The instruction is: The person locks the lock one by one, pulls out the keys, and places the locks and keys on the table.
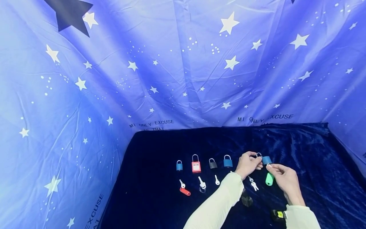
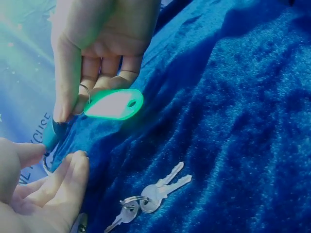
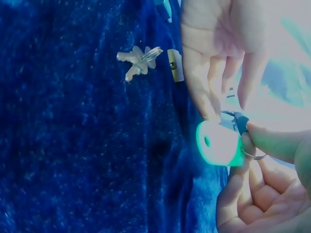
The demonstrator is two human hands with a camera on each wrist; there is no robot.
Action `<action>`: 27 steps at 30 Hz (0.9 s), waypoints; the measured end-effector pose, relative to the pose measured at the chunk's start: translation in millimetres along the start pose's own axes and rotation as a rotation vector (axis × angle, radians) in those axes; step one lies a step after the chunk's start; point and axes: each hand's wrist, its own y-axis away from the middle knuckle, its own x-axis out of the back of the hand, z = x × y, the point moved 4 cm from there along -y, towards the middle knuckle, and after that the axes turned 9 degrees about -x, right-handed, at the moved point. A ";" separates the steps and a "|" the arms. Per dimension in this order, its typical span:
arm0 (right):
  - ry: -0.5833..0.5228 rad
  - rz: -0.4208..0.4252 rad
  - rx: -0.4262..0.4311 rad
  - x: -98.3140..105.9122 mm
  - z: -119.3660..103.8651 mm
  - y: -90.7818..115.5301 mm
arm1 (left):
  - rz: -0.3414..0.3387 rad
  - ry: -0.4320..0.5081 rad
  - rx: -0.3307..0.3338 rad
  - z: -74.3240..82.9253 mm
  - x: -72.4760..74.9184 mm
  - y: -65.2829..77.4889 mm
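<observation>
My left hand (image 1: 248,163) pinches the shackle of a blue padlock (image 1: 266,160), holding it raised and tilted at the right of the row. Against the padlock's keyhole end, my right hand (image 1: 286,178) pinches a key, mostly hidden by the fingers. From that key hangs a bright green key tag (image 1: 269,179) on a ring, also seen in the left wrist view as a green tag (image 2: 114,104). Below the hands, a ring of silver keys (image 1: 253,184) lies on the cloth. A brass-coloured padlock (image 3: 176,65) shows beside my left hand in the right wrist view.
Leftward stand a small blue padlock (image 1: 179,166), a red padlock (image 1: 196,166), a dark padlock (image 1: 213,163) and a larger blue padlock (image 1: 227,162). In front lie keys (image 1: 202,183), one with a red tag (image 1: 185,191). A black-and-yellow object (image 1: 278,215) is near my right sleeve.
</observation>
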 end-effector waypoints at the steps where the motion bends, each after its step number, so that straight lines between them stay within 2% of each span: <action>1: 0.000 -0.002 0.004 0.3 -0.5 0.4 | -0.003 0.011 -0.003 0.2 -0.2 -0.1; 10: -0.007 -0.062 0.064 -1.1 -3.0 4.0 | 0.000 0.203 0.061 -1.4 -0.3 -2.2; 13: -0.025 -0.074 0.082 -2.4 -4.3 5.6 | 0.007 0.192 0.054 1.2 1.7 -3.6; 18: -0.037 -0.102 0.055 -5.8 -6.3 8.2 | 0.002 0.160 0.009 9.4 4.2 -5.2; 22: -0.066 -0.090 0.040 -8.3 -6.1 10.3 | 0.009 0.154 0.004 15.7 6.0 -3.8; 27: -0.126 -0.072 0.069 -15.4 -6.6 13.1 | 0.019 0.159 -0.002 19.5 7.2 -3.6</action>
